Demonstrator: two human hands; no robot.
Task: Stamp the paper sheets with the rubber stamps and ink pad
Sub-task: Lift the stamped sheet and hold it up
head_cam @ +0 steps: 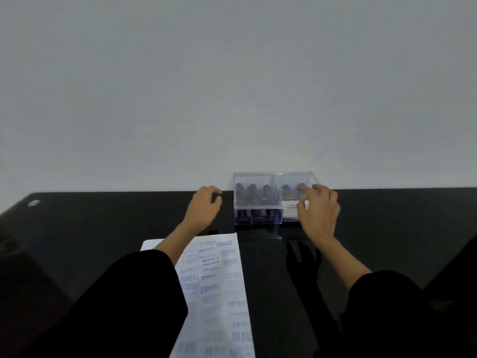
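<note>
Nearest to us, two black sleeves (129,306) cover our forearms. Between them, partly under the left forearm, lies a white paper sheet (227,280) on the glossy black desk (103,228). It is crowded with blue and purple stamped words, among them FRAGILE, SAMPLE and AIR MAIL.

Past the sheet's far edge our left hand (204,210) rests with its fingers loosely curled and nothing in them. Its fingertips are just beside the left wall of a clear plastic two-compartment box (255,208); we cannot tell whether they touch it.

Our right hand (320,215) reaches over the right compartment with its fingers spread and only slightly bent, holding nothing that we can see. Its forefinger lies at the top of the rightmost of two dark rubber stamps (286,191) standing there. By its thumb a small white object (289,210) sits in the front of that compartment.

Between our hands, the left compartment holds more dark-handled upright stamps (252,195) in rows.

Far to the left of our left hand, a small white round spot (33,203) shows on the desk. Behind everything rises a plain pale grey wall (232,86).
</note>
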